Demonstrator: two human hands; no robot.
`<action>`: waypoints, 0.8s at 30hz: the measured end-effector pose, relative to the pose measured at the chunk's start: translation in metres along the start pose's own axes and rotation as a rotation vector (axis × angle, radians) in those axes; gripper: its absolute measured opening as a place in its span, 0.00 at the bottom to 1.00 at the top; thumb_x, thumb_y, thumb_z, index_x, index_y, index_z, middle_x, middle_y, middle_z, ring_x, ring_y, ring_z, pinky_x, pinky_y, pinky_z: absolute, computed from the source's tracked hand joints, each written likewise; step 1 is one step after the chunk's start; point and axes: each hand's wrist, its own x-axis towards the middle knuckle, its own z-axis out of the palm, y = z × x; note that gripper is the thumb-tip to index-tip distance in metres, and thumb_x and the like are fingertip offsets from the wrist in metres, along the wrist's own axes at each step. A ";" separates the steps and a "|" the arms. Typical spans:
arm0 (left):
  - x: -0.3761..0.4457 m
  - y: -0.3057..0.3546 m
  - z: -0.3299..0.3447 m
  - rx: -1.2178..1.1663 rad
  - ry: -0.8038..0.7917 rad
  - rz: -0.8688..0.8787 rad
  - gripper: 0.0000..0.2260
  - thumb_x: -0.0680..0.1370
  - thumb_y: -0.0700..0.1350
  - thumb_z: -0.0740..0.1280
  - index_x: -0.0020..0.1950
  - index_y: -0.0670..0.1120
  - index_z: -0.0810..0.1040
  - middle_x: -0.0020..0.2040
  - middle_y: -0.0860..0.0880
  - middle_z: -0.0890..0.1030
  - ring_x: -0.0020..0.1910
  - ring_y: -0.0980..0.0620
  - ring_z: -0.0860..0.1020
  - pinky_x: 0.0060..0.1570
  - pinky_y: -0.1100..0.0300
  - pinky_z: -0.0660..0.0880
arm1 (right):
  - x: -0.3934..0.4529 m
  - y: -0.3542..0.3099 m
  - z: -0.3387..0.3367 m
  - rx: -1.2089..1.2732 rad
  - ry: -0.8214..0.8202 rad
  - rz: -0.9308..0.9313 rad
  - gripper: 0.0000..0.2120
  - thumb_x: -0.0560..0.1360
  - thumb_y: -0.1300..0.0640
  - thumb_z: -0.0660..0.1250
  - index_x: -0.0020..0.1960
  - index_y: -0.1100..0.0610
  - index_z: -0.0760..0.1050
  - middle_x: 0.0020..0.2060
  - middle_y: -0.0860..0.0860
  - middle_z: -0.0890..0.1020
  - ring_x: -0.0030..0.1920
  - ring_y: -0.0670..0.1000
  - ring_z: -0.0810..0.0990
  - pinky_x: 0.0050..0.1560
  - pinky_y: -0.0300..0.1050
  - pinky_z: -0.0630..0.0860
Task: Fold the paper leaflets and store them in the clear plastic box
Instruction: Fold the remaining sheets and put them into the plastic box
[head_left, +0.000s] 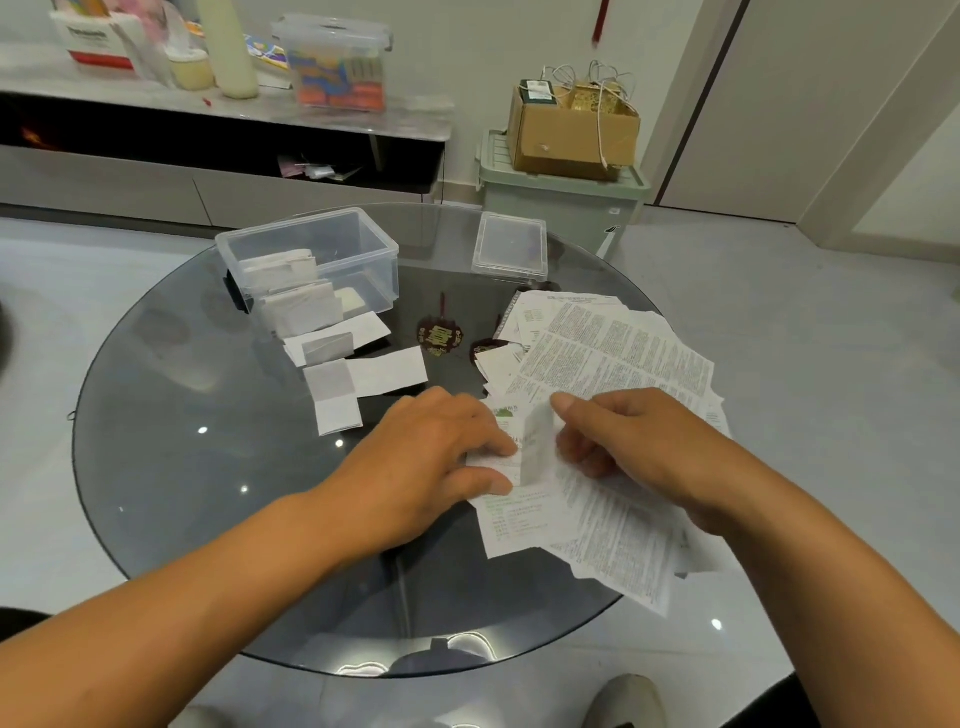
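Two hands are seen at work on a round glass desk (171, 467), where a leaflet with green print (511, 519) is being folded at the near edge of a loose heap of printed sheets (618, 353). The left hand (431, 457) is laid on the leaflet's left side, its fingertips pressing the paper flat, while a raised flap is pinched between thumb and fingers of the right hand (628, 441).

The largest risk is judged to lie in the heap itself: sheets overhang the desk's right rim and could be dragged to the floor if the leaflet is pulled free too quickly. A crooked crease could also result should the paper slide on the smooth glass under the pressing hand.

A clear plastic box (311, 260), open at the far left of the desk, is already partly filled with folded leaflets standing on edge. Its lid (511, 247) is set apart to the right. Several folded leaflets (353, 364) remain outside, just in front of the box, and could be overlooked.
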 end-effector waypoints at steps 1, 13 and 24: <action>0.000 0.000 -0.003 -0.026 -0.004 -0.017 0.18 0.75 0.61 0.72 0.63 0.60 0.78 0.54 0.64 0.77 0.54 0.60 0.70 0.58 0.57 0.69 | -0.001 -0.003 0.000 0.073 -0.014 -0.028 0.22 0.80 0.38 0.63 0.45 0.54 0.86 0.41 0.47 0.88 0.44 0.50 0.86 0.57 0.50 0.81; -0.005 -0.004 -0.011 -0.002 -0.014 0.049 0.30 0.74 0.64 0.71 0.74 0.64 0.66 0.72 0.63 0.63 0.60 0.63 0.72 0.53 0.70 0.67 | -0.002 0.006 0.017 -0.173 -0.190 -0.267 0.13 0.79 0.51 0.73 0.59 0.35 0.82 0.50 0.37 0.82 0.49 0.39 0.81 0.50 0.38 0.79; 0.001 -0.013 -0.006 0.143 0.123 0.217 0.17 0.84 0.57 0.57 0.55 0.50 0.83 0.49 0.55 0.82 0.48 0.54 0.77 0.47 0.55 0.76 | 0.003 0.007 0.024 -0.365 -0.031 -0.370 0.15 0.76 0.48 0.74 0.60 0.37 0.75 0.52 0.34 0.72 0.50 0.38 0.75 0.50 0.35 0.73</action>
